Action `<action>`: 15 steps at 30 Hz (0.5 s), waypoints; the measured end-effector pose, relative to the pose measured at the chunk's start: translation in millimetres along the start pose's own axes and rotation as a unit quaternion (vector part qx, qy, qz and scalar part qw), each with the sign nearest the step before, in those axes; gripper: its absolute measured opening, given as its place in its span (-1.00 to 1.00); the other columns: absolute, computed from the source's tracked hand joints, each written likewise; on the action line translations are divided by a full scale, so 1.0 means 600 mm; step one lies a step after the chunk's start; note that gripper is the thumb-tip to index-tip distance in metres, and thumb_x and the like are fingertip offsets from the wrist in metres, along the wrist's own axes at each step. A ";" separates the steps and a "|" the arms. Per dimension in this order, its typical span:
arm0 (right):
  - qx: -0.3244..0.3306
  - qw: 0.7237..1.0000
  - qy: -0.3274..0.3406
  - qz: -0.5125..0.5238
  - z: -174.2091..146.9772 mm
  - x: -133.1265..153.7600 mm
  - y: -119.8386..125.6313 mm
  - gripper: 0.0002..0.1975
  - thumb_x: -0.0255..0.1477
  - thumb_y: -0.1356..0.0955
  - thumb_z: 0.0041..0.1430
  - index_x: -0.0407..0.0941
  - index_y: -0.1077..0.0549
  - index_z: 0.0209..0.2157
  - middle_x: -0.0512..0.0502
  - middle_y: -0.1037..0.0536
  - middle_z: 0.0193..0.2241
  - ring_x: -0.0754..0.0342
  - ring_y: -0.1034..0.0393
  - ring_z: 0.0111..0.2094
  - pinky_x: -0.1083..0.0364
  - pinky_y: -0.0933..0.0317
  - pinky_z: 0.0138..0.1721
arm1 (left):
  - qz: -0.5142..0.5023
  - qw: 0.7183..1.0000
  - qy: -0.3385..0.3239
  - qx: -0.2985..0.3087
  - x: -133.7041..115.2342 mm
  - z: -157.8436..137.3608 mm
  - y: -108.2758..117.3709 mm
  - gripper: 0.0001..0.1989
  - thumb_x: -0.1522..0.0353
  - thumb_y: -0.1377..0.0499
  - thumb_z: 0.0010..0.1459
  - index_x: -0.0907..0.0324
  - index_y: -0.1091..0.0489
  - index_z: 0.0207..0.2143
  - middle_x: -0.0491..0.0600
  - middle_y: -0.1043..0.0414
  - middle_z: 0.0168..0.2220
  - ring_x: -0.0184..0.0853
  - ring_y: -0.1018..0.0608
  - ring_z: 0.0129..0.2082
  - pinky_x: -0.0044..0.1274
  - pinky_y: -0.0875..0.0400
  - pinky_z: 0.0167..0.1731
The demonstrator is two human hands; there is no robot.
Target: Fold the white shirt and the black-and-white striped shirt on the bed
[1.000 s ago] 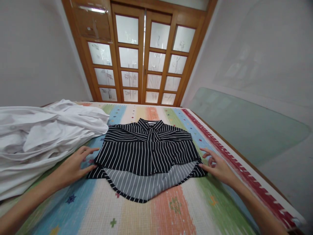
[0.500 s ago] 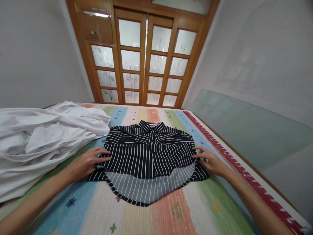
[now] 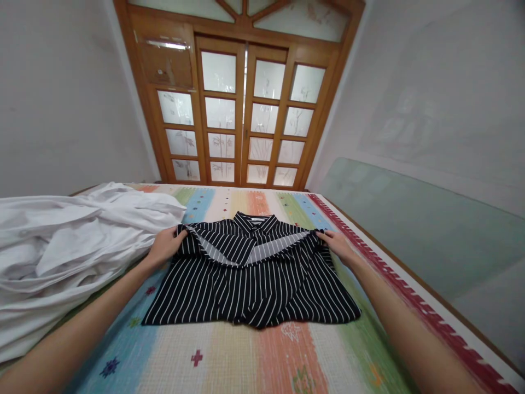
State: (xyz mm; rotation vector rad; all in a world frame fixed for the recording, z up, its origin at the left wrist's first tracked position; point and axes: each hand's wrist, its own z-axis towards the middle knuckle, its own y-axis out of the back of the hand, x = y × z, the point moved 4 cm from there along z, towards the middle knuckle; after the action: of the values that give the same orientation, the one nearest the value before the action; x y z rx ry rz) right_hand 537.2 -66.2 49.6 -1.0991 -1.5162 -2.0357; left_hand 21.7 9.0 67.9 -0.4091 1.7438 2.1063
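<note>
A black shirt with white stripes (image 3: 258, 290) lies on the bed, its collar at the far side. Its lower part is lifted and doubled up toward the collar, and the hem sags between my hands, showing some grey inner side. My left hand (image 3: 164, 243) pinches the shirt at the left end of this raised edge. At the right end, my right hand (image 3: 335, 243) grips the cloth between thumb and fingers. The sleeves are folded in and mostly hidden.
A heap of white cloth (image 3: 82, 235) lies on the left, close to my left forearm. Under everything spreads a colourful striped bed cover (image 3: 229, 355). A pale green board (image 3: 410, 219) runs along the right wall. Wooden glazed doors (image 3: 241, 109) stand beyond the bed.
Both hands have moved away from me, carrying the shirt's lower part up toward the collar. The grey inner side of the tail, spread near me before, is now mostly covered.
</note>
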 end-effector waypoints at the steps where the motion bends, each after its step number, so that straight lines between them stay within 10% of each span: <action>1: -0.006 1.000 -0.016 -0.015 0.009 -0.001 -0.007 -0.68 -0.20 -0.29 0.15 -0.14 -0.46 -0.49 -0.02 -0.49 -0.60 0.04 -0.39 -0.49 0.12 -0.24 -0.45 | 0.018 1.000 0.012 -0.002 0.001 0.010 -0.007 -0.59 0.15 0.09 0.11 0.21 -0.43 -0.43 0.11 -0.57 -0.32 -0.12 -0.56 -0.28 -0.50 -0.34 -0.36; 9: -0.024 0.994 -0.068 -0.083 0.044 -0.007 -0.029 -0.63 -0.33 -0.27 0.22 -0.09 -0.28 -0.66 0.01 -0.32 -0.75 0.10 -0.29 -0.65 0.15 -0.12 -0.53 | 0.080 0.996 0.030 0.006 0.005 0.040 -0.038 -0.65 0.21 0.06 0.16 0.21 -0.44 -0.34 0.19 -0.55 -0.27 -0.02 -0.56 -0.20 -0.45 -0.33 -0.32; 15: -0.006 0.992 -0.110 -0.056 0.028 -0.007 -0.033 -0.72 -0.20 -0.21 0.27 -0.11 -0.35 -0.37 0.01 -0.39 -0.64 0.09 -0.33 -0.62 0.17 -0.14 -0.59 | 0.094 0.995 0.023 0.000 0.001 0.029 -0.031 -0.61 0.19 0.09 0.20 0.24 -0.40 -0.20 0.17 -0.54 -0.29 -0.02 -0.55 -0.19 -0.41 -0.33 -0.25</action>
State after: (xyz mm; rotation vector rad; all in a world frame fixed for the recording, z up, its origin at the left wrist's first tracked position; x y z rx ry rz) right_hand 532.3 -44.4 35.8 -1.3067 -1.7099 -2.0544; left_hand 30.2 29.4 54.8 -0.3060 1.8741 2.2415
